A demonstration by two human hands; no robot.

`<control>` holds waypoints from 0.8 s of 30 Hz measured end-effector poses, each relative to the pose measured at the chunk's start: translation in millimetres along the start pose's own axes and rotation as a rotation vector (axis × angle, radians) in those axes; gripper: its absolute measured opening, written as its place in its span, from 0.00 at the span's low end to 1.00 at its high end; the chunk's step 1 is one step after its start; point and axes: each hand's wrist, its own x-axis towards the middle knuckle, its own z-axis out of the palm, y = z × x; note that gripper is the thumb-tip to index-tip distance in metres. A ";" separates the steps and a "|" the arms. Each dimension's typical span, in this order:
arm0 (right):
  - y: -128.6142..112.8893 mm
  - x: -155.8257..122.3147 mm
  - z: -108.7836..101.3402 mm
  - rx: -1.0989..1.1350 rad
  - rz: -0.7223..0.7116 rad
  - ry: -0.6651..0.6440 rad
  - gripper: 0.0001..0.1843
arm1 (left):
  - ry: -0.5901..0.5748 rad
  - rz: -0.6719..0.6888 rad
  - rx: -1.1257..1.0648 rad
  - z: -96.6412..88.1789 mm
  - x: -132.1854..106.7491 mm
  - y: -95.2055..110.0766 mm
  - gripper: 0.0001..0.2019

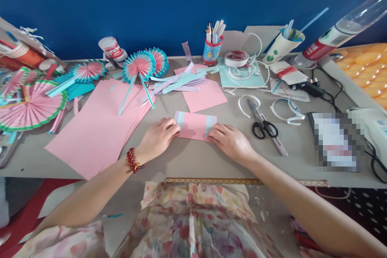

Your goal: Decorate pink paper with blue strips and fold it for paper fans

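Note:
A small pink paper sheet [195, 125] lies on the table in front of me. Light blue and lavender strips run along its left and right ends. My left hand [160, 137], with a red bead bracelet at the wrist, has its fingers curled closed on the left end. On the opposite end, the fingers of my right hand [231, 141] are bent together over the edge; both thumbs are mostly hidden. Black-handled scissors [262, 123] rest right of my right hand, partly over a slim pale cutter [279, 146]. A stack of pink sheets [99, 125] lies left of my left hand.
Folded paper fans [139, 66] and a watermelon-look fan [33, 105] stand at left. Cut paper strips [178, 82] lie behind the sheet. Further back are a pen holder [212, 50], tape rolls [237, 59] and a paper cup [282, 46]. A bottle [322, 46] and phone [335, 141] are right.

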 end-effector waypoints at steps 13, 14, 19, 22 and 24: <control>-14.6 -1.6 -4.7 -0.227 -0.187 0.063 0.13 | 0.008 0.213 0.104 -1.7 -3.4 2.1 0.20; -17.0 -2.1 -6.4 -0.243 -0.180 0.045 0.13 | -0.020 0.262 0.125 -3.1 -3.0 2.6 0.21; -25.7 -16.3 -11.7 -0.277 -0.149 0.011 0.23 | -0.127 0.368 0.151 -11.2 -7.2 0.9 0.25; -24.9 -30.1 -9.1 -0.217 -0.105 0.032 0.26 | -0.142 0.360 0.156 -13.7 -18.8 -4.1 0.31; -23.1 -37.7 -8.0 -0.156 -0.074 0.040 0.24 | -0.143 0.334 0.165 -14.3 -27.7 -8.2 0.35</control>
